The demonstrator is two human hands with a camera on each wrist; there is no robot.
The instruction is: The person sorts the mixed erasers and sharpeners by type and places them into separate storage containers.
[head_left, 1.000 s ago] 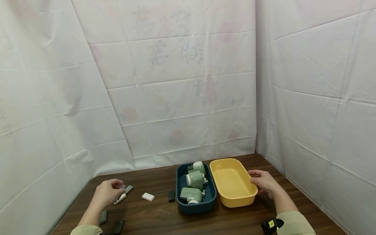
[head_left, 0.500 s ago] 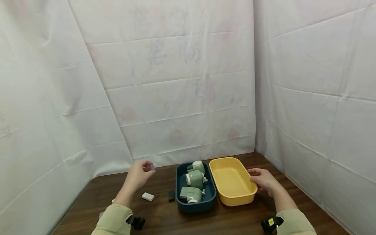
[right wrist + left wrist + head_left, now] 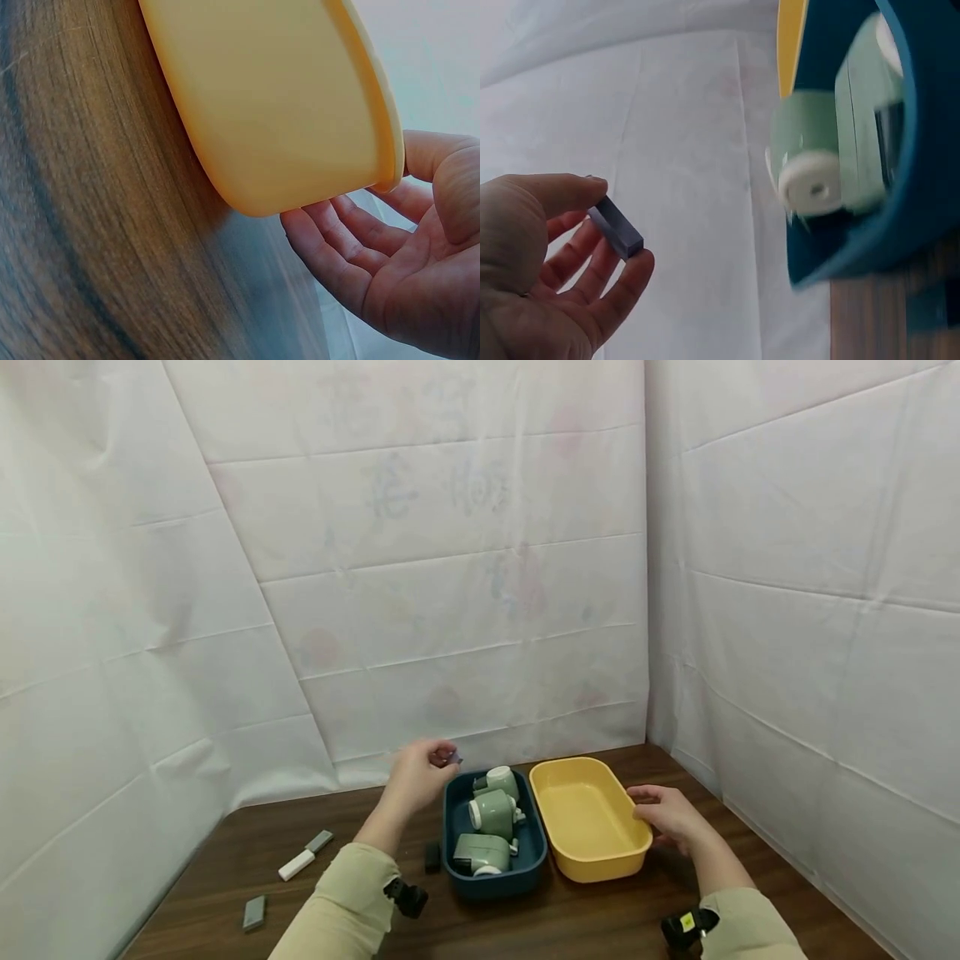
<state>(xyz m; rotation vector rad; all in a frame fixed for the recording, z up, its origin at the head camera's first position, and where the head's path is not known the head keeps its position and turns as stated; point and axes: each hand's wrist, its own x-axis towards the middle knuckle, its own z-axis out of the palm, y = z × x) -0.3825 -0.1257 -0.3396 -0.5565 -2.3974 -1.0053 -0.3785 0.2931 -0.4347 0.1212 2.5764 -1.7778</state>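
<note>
My left hand (image 3: 418,772) pinches a small purple rectangular block (image 3: 616,229) between thumb and fingertips, up near the far left corner of the blue bin (image 3: 498,887). Inside that bin lie several light-green toy-like pieces with white ends (image 3: 491,812). Directly to its right stands the yellow bin (image 3: 588,818), with nothing in it. My right hand (image 3: 671,817) holds that bin at its right side, thumb by the rim and fingers against the outer wall (image 3: 330,240).
On the left of the wooden table (image 3: 202,877) lie a white block (image 3: 296,865), a grey-green block (image 3: 318,841) and another grey block (image 3: 254,912). Beside the blue bin sits a black block (image 3: 432,857). White cloth (image 3: 480,610) hangs behind and along the sides.
My left hand has lifted the purple block away from the left-hand blocks and carried it right, to the blue bin's far corner. My right hand stays at the yellow bin.
</note>
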